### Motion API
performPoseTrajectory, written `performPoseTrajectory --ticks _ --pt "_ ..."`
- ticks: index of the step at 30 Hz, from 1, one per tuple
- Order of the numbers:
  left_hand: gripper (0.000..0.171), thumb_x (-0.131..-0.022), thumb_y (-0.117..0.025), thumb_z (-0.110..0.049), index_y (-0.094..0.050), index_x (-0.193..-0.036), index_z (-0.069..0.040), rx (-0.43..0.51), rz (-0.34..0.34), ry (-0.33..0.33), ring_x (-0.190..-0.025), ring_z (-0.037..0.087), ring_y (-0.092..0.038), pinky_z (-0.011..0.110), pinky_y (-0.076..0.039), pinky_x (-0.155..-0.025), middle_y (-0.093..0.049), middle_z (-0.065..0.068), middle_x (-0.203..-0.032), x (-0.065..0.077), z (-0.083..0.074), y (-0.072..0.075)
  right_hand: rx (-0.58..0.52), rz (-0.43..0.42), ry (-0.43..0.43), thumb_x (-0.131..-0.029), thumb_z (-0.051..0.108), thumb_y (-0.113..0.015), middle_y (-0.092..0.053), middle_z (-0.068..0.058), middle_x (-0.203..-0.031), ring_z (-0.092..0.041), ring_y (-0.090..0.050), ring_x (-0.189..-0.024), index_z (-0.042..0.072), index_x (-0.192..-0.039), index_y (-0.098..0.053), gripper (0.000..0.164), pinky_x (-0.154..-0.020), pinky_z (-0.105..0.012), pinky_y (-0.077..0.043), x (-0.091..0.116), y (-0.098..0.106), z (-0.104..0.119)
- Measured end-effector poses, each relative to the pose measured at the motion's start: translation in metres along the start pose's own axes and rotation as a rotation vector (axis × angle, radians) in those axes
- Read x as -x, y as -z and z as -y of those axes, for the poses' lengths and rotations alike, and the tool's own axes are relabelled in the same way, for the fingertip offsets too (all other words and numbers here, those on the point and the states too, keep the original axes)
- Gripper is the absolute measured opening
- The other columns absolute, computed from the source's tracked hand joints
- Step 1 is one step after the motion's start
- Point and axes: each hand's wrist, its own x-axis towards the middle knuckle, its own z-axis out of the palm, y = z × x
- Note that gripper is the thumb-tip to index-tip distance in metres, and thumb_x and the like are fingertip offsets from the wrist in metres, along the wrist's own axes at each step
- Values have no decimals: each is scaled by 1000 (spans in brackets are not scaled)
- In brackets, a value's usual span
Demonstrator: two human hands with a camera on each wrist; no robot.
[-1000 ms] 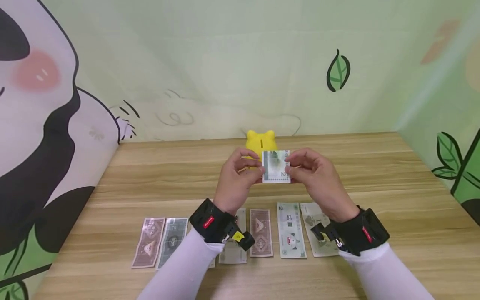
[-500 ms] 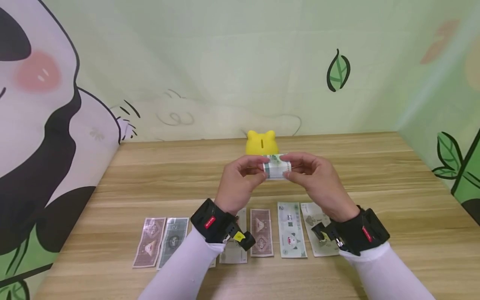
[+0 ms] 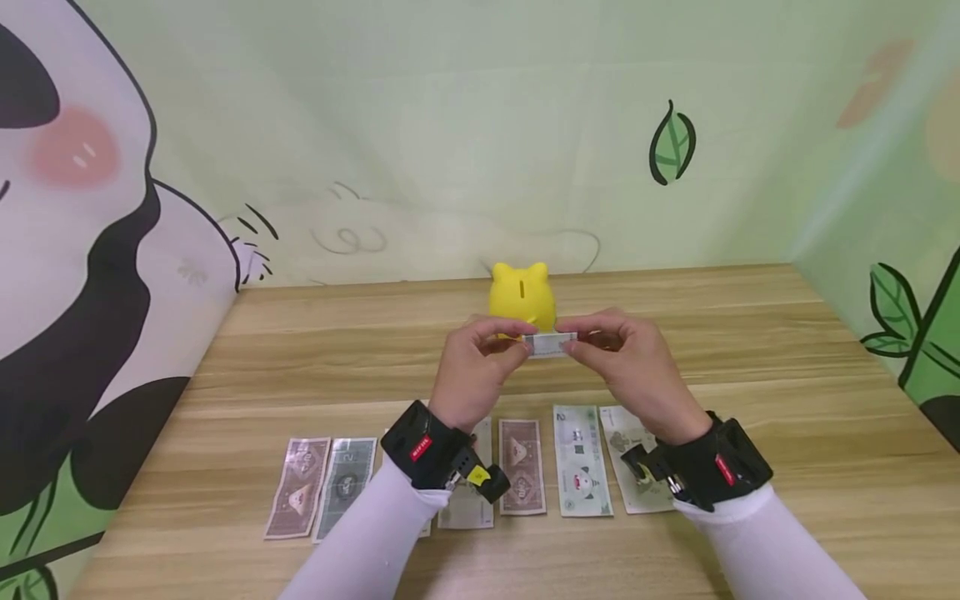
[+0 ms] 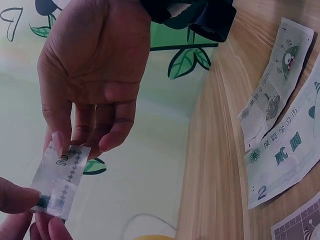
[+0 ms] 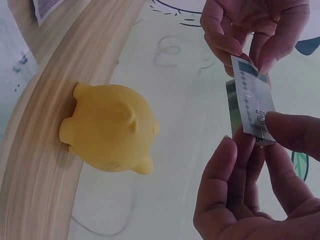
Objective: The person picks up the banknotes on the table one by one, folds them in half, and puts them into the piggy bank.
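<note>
Both hands hold one small folded play banknote between them, raised above the table in front of a yellow piggy bank. My left hand pinches its left end between thumb and fingers, and my right hand pinches the right end. The folded banknote shows a printed "2" in the left wrist view. From the right wrist, the note looks bent over, with a greenish layer behind the pale front face. The piggy bank stands apart from both hands; its top slot shows in the head view.
A row of play banknotes lies along the near table: a brown note at the left end, a brown one midway, a green one and a pale one at right. My left forearm covers part of the row.
The banknote has gone from a squarish shape to a narrow strip as the fingers folded it. Both hands are slightly lower, and more of the piggy bank shows.
</note>
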Motion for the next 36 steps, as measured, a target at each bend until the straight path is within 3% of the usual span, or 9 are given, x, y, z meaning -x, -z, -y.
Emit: performPoseTrajectory --ticks 3,7,15,20,28,36 --pt "18 -94 -71 -4 -78 -111 -7 0 5 -1 -107 26 -66 37 -60 -92 -62 10 -122 0 0 0 5 -7 -7 -98 12 -71 -61 -10 -127 -25 -64 -112 8 -123 -75 26 -92 -29 -55 0 0 0" --pt "19 -96 -70 -8 -77 -114 -8 -6 14 23 -104 24 -67 37 -59 -89 -67 8 -124 1 -1 1 -7 -3 -8 -99 14 -70 -68 -12 -124 -24 -66 -108 7 -123 -75 26 -88 -27 -55 0 0 2" --pt "25 -97 -69 -8 -74 -122 -11 -23 14 8 -103 22 -62 29 -53 -83 -69 9 -113 0 -2 1 -5 10 -12 -99 15 -69 -73 -11 -116 -19 -65 -102 8 -124 -73 27 -86 -28 -55 -2 1 1" --pt "26 -97 -68 -6 -72 -123 -11 17 17 18 -96 20 -66 34 -59 -86 -67 10 -114 0 -2 1 -40 26 -34 -98 10 -70 -68 -12 -115 -23 -69 -100 10 -130 -69 32 -83 -26 -55 -2 0 0" --pt "39 -95 -69 -1 -66 -132 -12 59 91 23 -86 18 -70 31 -62 -81 -66 14 -111 0 1 -1 -63 20 -30 -100 12 -68 -68 -13 -118 -28 -73 -101 8 -127 -70 28 -88 -26 -56 -2 1 -1" --pt "32 -96 -69 0 -70 -126 -9 56 92 0 -87 24 -69 31 -61 -80 -66 13 -110 1 2 -1 -71 47 -27 -96 9 -70 -68 -14 -119 -17 -75 -93 7 -130 -69 34 -88 -29 -57 -1 1 -1"
